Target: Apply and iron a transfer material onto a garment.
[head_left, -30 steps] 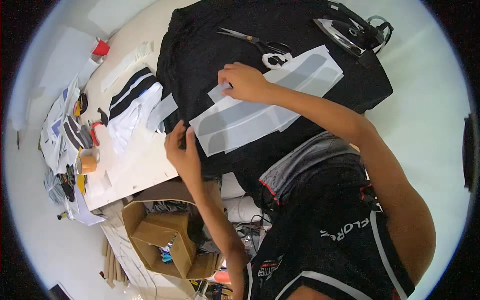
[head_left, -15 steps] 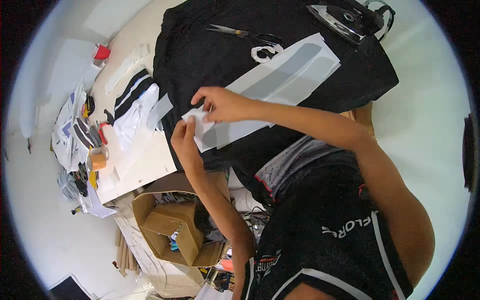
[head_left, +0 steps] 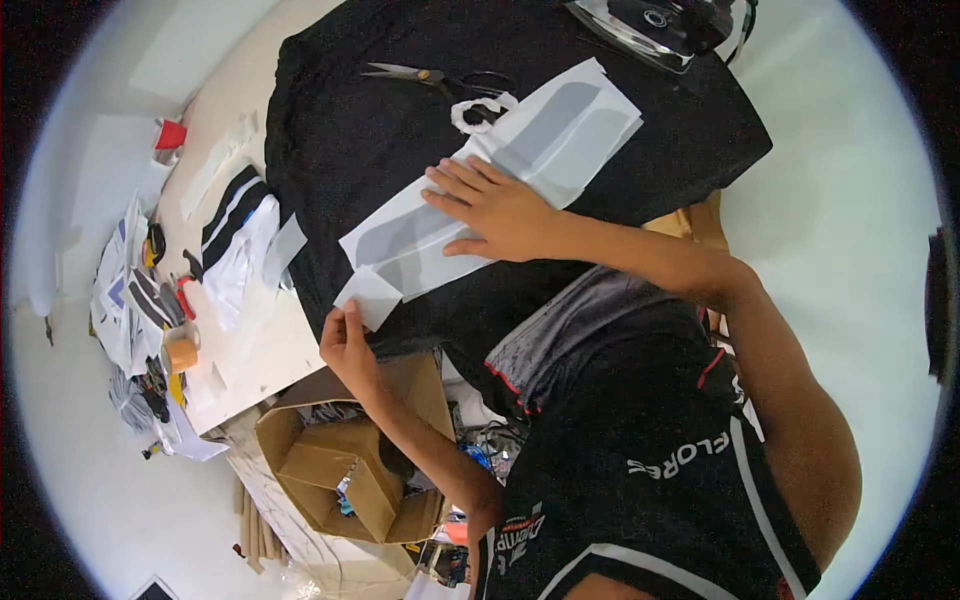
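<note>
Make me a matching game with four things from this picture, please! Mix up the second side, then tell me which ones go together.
Things:
1. Left hand
2. Right hand
3. Iron
4. Cardboard box

Places and states:
A. On the black cloth, near the picture's top right
B. Open, with things inside
C. Spread flat over the long pale sheets
D. Holding a corner of the small white piece

Right pairs: 1-D, 2-C, 3-A, 4-B

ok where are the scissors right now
In the head view, the scissors lie on the black cloth, just left of top centre, blades pointing left, beyond the right hand and left of the iron.
</note>
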Tool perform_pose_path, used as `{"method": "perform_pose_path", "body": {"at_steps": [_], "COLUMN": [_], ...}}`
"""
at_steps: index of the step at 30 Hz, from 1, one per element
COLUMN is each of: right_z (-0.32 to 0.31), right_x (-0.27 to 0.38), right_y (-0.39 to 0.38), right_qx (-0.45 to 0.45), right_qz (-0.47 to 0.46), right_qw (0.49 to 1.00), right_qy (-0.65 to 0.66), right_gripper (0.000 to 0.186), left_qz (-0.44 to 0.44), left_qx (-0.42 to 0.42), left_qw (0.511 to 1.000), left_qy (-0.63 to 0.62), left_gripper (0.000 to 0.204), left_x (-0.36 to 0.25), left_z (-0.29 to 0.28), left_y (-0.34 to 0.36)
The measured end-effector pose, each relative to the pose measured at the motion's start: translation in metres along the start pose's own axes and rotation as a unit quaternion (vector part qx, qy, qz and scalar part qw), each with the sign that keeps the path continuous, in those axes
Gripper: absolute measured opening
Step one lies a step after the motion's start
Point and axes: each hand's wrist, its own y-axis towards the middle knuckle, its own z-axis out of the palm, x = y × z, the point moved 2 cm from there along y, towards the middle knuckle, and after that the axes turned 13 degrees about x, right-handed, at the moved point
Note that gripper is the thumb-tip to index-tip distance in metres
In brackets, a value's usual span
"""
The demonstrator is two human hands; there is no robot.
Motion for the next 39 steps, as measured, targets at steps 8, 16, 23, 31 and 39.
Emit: {"method": "perform_pose_path", "body": {"at_steps": [8, 16, 23, 31, 39], "right_z": [-0.065, -0.068, -0.090, -0.079, -0.098], "right_x": [-0.043, -0.073, -0.099, -0.144, -0.150], "right_y": [-0.029, -0.108, -0.123, -0.127, -0.127], "right_qx": [-0.026, -0.028, -0.198, -0.182, -0.209], "right_qz": [0.049, 0.233, 0.284, 0.350, 0.337], "right_qw": [0.983, 0.970, 0.935, 0.917, 0.882], "right_qy": [0.175, -0.063, 0.072, 0.053, 0.253], "right_gripper": [0.044, 0.068, 0.044, 0.020, 0.014], "left_qz": [0.011, 0.034, 0.064, 0.077, 0.066], "left_qx": [0.028, 0.049, 0.038, 0.103, 0.100], "left_qw": [0.999, 0.998, 0.995, 0.988, 0.988], "left_qy": [0.029, 0.021, 0.060, 0.086, 0.098], "left_gripper": [0.023, 0.030, 0.028, 0.028, 0.029], "left_x": [-0.001, 0.001, -0.007, -0.002, -0.004], "left_z": [0.009, 0.017, 0.020, 0.043, 0.044], "left_y": [0.003, 0.011, 0.003, 0.003, -0.001]}}
